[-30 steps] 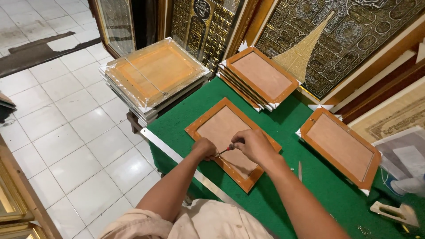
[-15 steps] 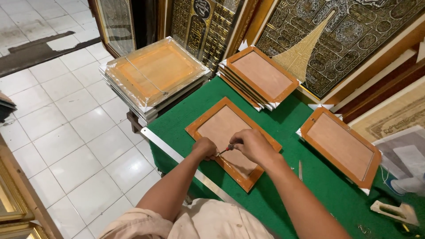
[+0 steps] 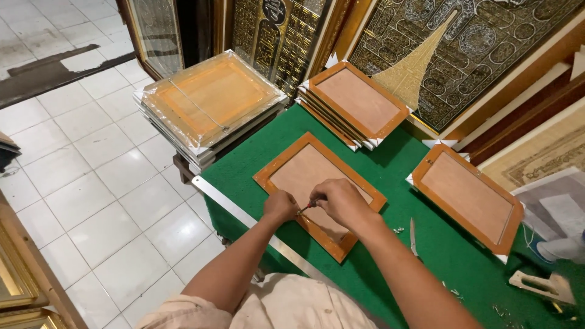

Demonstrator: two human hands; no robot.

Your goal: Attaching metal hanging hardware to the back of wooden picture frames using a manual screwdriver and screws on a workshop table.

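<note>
A wooden picture frame [image 3: 304,173], laid face down with its brown backing board upward, is shown on the green-covered bench [image 3: 390,256], close to the bench's near metal-edged side. Both hands are placed over the lower edge of this frame. The left hand [image 3: 280,206] is closed into a loose fist and is rested on the frame's orange-brown rim. The right hand [image 3: 342,202] is curled, and a small tool with a red part [image 3: 306,208] is pinched between its fingers; the tool's tip is directed toward the left hand, and the two hands are held just beside each other. Whether the tool's tip touches the frame cannot be told.

Behind the worked frame, a stack of similar frames [image 3: 359,100] with white corner protectors is seen at the far edge of the bench. To the right, a single frame [image 3: 466,198] is laid face down, well apart from the hands. A taller pile of plastic-wrapped frames [image 3: 210,100] is set on a separate support at the left, beyond the bench corner. A thin blade-like tool [image 3: 413,237] is seen lying on the green cloth near the right forearm, and a few small metal pieces [image 3: 399,230] are scattered just beside it. White floor tiles [image 3: 91,183] are visible at the left.
</note>
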